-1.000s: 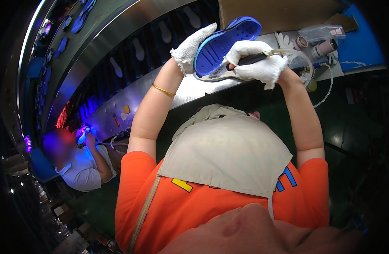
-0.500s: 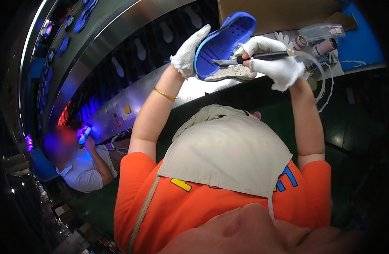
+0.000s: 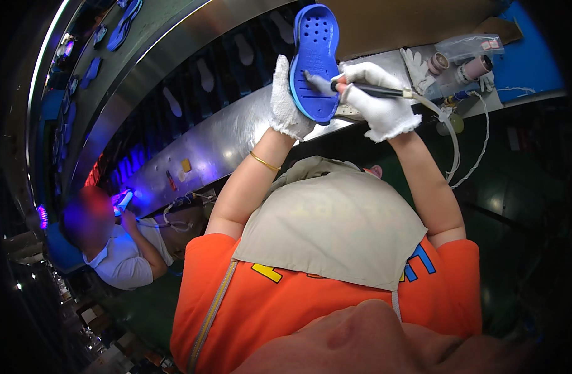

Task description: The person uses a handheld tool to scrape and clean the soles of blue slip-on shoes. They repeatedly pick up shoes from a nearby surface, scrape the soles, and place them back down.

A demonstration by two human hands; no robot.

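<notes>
My left hand (image 3: 289, 103), in a white knit glove, grips a blue shoe sole (image 3: 317, 47) by its left edge, thumb pointing up. The sole stands tilted with its face toward me, showing round holes in the upper part and grooves lower down. My right hand (image 3: 386, 106), in a white glove with bare fingertips, is closed around a black-handled brush (image 3: 376, 91) with a hose at its rear end. The brush's pale tip lies against the middle of the sole. Behind, mostly hidden, a speckled pale sole (image 3: 348, 111) rests on the metal bench.
The metal bench (image 3: 220, 140) runs left toward another person (image 3: 121, 249) holding a lit sole. On the right lie a spare white glove (image 3: 417, 70), pinkish cylinders (image 3: 475, 68) and a clear bag (image 3: 467, 45). A pale hose (image 3: 451, 134) hangs off the edge.
The blue sole has turned more upright and faces me more squarely. My right hand moved left and the brush tip sits higher on the sole. My left forearm shifted right.
</notes>
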